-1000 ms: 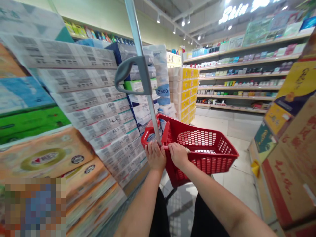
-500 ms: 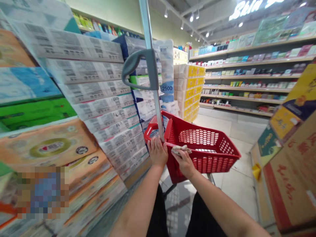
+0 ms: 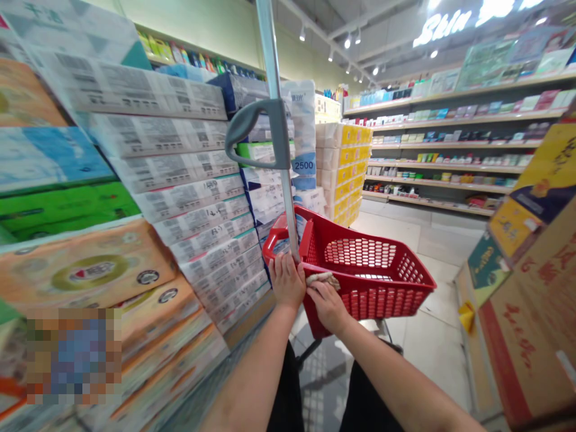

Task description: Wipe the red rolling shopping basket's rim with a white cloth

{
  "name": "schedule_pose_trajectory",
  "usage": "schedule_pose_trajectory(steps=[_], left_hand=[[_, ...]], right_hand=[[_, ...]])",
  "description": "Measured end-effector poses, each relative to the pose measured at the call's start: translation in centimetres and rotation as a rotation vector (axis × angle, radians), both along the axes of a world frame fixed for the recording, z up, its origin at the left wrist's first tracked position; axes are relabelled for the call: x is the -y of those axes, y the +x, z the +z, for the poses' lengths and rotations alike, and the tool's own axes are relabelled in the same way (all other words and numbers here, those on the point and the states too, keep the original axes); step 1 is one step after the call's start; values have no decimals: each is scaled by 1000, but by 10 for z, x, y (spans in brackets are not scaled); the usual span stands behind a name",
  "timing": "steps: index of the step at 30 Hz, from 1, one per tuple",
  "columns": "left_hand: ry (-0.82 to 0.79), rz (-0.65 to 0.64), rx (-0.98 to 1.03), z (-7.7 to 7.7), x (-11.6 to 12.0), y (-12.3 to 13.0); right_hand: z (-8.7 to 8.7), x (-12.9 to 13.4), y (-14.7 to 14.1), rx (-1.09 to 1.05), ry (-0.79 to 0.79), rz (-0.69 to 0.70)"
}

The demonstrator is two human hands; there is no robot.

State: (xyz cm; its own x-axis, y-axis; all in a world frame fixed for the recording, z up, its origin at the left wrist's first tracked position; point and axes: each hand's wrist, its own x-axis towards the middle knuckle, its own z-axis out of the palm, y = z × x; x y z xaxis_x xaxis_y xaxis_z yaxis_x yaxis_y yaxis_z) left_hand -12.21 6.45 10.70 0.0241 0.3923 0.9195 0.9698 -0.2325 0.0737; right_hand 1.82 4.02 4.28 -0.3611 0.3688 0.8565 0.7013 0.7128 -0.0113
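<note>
A red plastic shopping cart (image 3: 373,288) with perforated sides stands in front of me, angled to the right. A metal pole with a grey handle loop (image 3: 258,135) rises from its near left corner. My left hand (image 3: 288,281) grips the cart's rim at the foot of this pole, its fingers over the edge. Close beside it, my right hand (image 3: 327,305) presses a crumpled pale cloth (image 3: 326,278) to the cart's near upper side. Its fingers are bent over the cloth and partly cover it.
Tall stacks of white packs (image 3: 180,168) and orange packs (image 3: 90,270) line the left. Cardboard boxes (image 3: 531,330) are piled on the right. Product shelves (image 3: 450,150) span the back beyond the tiled floor. A blurred patch covers something lower left.
My right hand has slid the cloth leftward along the cart's side, closer to my left hand. The left hand keeps its place on the rim.
</note>
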Motion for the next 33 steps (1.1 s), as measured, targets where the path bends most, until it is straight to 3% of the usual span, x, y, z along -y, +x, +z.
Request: schedule_pose_trajectory(steps=[7, 12, 18, 23, 28, 33], left_hand=[[-24, -27, 32, 0, 0, 0], [-17, -20, 38, 1, 1, 1], [-33, -21, 17, 1, 1, -2], [-31, -35, 29, -2, 0, -3], [-44, -61, 27, 3, 1, -3], [22, -79, 83, 5, 12, 8]], right_hand=[[-10, 1, -1, 15, -47, 36], [-6, 1, -6, 86, 11, -2], [-11, 6, -2, 269, -4, -23], [-9, 4, 10, 161, -32, -174], [-19, 6, 22, 241, -93, -153], [-14, 7, 27, 174, -87, -228]])
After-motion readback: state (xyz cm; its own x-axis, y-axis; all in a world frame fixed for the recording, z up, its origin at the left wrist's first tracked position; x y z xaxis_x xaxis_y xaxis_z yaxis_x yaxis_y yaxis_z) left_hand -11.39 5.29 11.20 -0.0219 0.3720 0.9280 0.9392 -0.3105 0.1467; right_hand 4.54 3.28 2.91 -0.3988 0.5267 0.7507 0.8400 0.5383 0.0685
